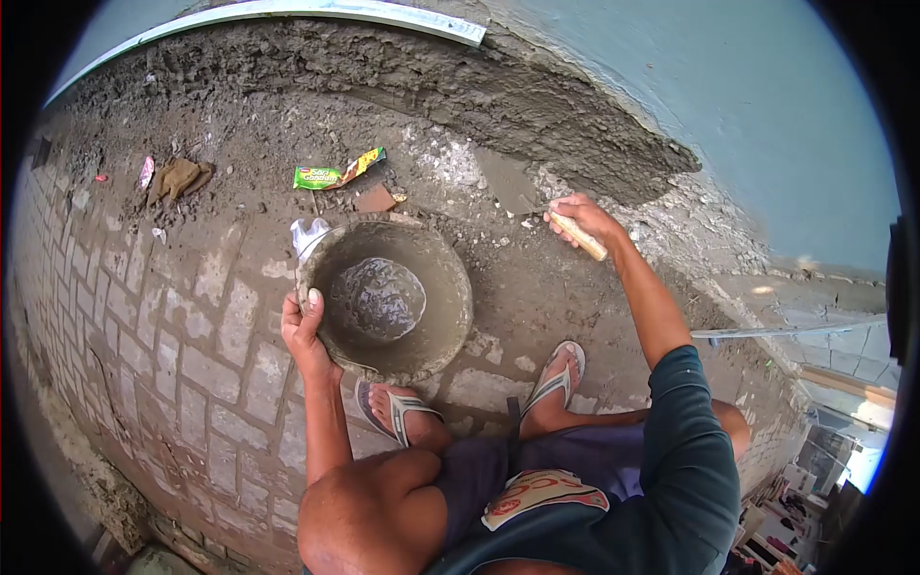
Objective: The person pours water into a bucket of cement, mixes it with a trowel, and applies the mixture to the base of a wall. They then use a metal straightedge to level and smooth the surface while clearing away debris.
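My left hand point(309, 335) grips the rim of a mortar-caked bucket point(446, 307) on its left side, thumb over the edge. Wet grey mortar point(379, 295) lies in the bottom of it. Out to the right, my right hand point(585, 222) is closed round the pale wooden handle of a trowel point(508, 182). The flat grey blade points up and left, low by the foot of the wall, close to a strip of rough, fresh mortar point(613, 144).
A green and yellow wrapper point(321, 177) and a broken brick piece point(375, 199) lie beyond the bucket. A brown rag point(179, 180) is at the left. Brick paving point(211, 383) spreads left. A white strip point(383, 11) runs along the blue wall point(728, 86).
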A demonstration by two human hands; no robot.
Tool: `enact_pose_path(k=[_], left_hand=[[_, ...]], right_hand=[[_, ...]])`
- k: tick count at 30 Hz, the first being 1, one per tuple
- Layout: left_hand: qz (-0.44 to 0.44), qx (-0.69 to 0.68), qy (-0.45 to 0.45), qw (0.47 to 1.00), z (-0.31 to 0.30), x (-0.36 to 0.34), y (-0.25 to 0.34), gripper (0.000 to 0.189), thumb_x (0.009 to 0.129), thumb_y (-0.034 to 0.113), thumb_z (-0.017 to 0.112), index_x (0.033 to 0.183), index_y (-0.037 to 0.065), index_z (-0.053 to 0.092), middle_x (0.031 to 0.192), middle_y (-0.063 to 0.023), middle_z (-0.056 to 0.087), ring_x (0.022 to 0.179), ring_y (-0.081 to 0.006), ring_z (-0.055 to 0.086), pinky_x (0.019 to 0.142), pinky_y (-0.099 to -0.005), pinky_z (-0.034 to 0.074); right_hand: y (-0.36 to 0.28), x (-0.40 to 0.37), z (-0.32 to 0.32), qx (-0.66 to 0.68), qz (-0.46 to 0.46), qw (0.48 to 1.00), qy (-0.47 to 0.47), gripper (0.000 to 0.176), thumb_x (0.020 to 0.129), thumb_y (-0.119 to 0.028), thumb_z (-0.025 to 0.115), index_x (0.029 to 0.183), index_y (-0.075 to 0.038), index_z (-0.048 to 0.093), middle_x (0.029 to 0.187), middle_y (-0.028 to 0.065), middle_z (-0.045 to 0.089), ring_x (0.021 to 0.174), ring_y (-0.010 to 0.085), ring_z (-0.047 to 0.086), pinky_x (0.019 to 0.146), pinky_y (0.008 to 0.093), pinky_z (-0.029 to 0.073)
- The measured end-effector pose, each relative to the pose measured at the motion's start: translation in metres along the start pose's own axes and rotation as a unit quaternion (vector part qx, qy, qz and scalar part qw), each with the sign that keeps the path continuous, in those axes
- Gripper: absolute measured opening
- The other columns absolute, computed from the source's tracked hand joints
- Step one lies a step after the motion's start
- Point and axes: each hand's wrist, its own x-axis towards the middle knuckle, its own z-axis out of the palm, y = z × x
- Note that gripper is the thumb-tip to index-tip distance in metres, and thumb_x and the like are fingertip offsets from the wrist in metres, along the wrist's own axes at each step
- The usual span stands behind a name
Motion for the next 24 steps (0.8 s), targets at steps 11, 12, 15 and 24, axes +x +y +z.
enact_pose_path(k=[11,12,15,24], left_hand=[[0.001,-0.015,0.017,1.000,0.004,-0.002,-0.003,0.017,0.086,0.011,0.072,0.095,0.006,0.058,0.092,-0.0010,0.063,0.081,-0.0085,0.056,0.076,-0.0249,0.046],[0.001,-0.007,0.021,1.000,0.004,-0.003,-0.004,0.017,0.086,0.011,0.073,0.094,0.007,0.059,0.091,-0.0004,0.063,0.082,-0.0080,0.055,0.077,-0.0244,0.044],[0.010,-0.011,0.034,0.999,-0.001,-0.004,-0.008,0.018,0.085,0.013,0.074,0.094,0.007,0.059,0.091,0.0007,0.062,0.083,-0.0070,0.054,0.080,-0.0234,0.042],[0.000,-0.100,0.041,0.994,-0.021,-0.004,-0.008,0.013,0.089,0.014,0.068,0.096,0.007,0.059,0.093,-0.0020,0.065,0.083,-0.0115,0.061,0.075,-0.0266,0.049]], right_hand=[[-0.067,-0.044,0.016,-0.163,-0.088,0.979,0.086,0.033,0.098,-0.034,0.053,0.090,-0.002,0.058,0.068,0.0010,0.056,0.052,0.0079,0.050,0.044,0.0257,0.042],[-0.073,-0.049,0.018,-0.172,-0.094,0.977,0.084,0.033,0.098,-0.034,0.053,0.090,-0.002,0.058,0.068,0.0010,0.056,0.052,0.0079,0.050,0.044,0.0257,0.042],[-0.083,-0.062,0.028,-0.225,-0.133,0.960,0.100,0.031,0.099,-0.031,0.052,0.088,-0.003,0.057,0.069,0.0012,0.056,0.054,0.0077,0.051,0.047,0.0252,0.042],[-0.142,-0.065,0.134,-0.099,-0.043,0.979,-0.172,0.036,0.099,-0.033,0.055,0.101,0.003,0.061,0.072,0.0048,0.060,0.051,0.0097,0.055,0.041,0.0235,0.045]])
